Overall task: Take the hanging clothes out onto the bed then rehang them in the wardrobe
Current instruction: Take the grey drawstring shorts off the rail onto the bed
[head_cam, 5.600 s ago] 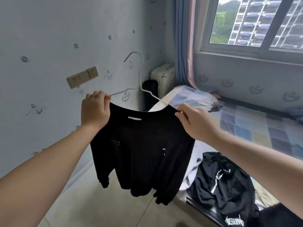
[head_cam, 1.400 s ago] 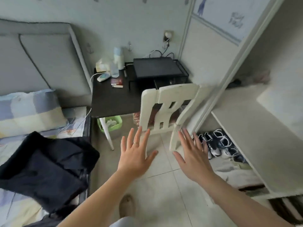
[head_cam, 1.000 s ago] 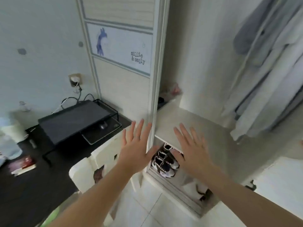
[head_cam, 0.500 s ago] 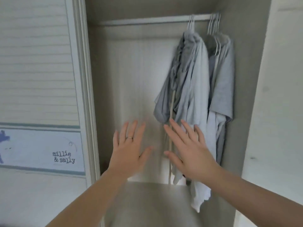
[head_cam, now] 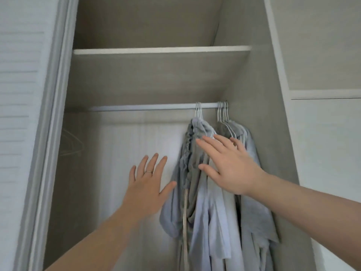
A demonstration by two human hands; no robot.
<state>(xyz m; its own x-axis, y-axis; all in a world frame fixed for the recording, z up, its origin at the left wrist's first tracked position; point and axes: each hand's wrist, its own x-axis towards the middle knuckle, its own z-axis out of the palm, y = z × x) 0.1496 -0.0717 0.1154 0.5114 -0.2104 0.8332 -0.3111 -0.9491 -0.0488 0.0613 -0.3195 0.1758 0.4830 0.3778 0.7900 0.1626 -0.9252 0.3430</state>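
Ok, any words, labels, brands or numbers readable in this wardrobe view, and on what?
None: no readable text in this view.
slatted door: plain, no print showing.
shelf and rail: no labels.
hanging clothes and hangers: no tag, logo or number visible.
ring on the left hand: too small to tell any marking.

Wardrobe rail (head_cam: 152,107) — white hangers (head_cam: 198,112); grey-blue clothes (head_cam: 205,212) hanging

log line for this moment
phase: reach | left hand: open, empty | right hand: open, by hanging clothes | rail: hangers bunched right
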